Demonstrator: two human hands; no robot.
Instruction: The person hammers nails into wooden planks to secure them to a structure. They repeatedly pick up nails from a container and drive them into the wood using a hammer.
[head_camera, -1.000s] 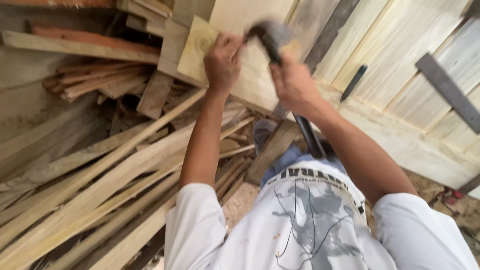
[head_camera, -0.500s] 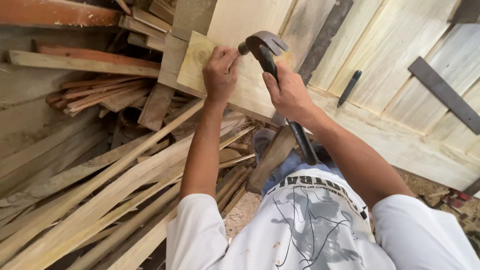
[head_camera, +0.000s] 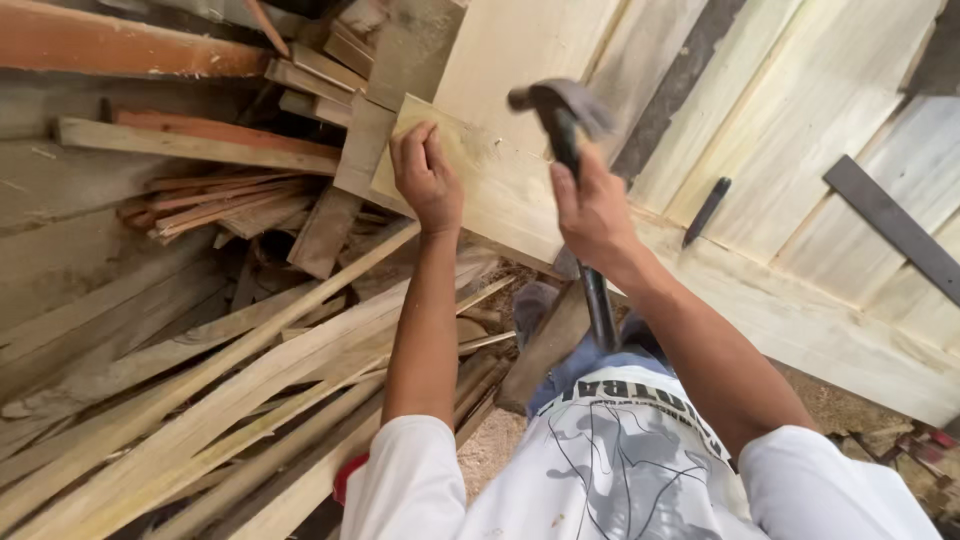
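1. Left hand (head_camera: 428, 178): fingers spread flat, pressed on the pale rectangular wooden board (head_camera: 490, 185), gripping nothing.
2. Right hand (head_camera: 592, 212): fingers closed around the dark handle of the steel claw hammer (head_camera: 560, 108), head raised just above the board.
3. Board: leaning against the pale plank wall (head_camera: 800, 120).
4. Loose wooden slats (head_camera: 200, 400): piled left of the arms.
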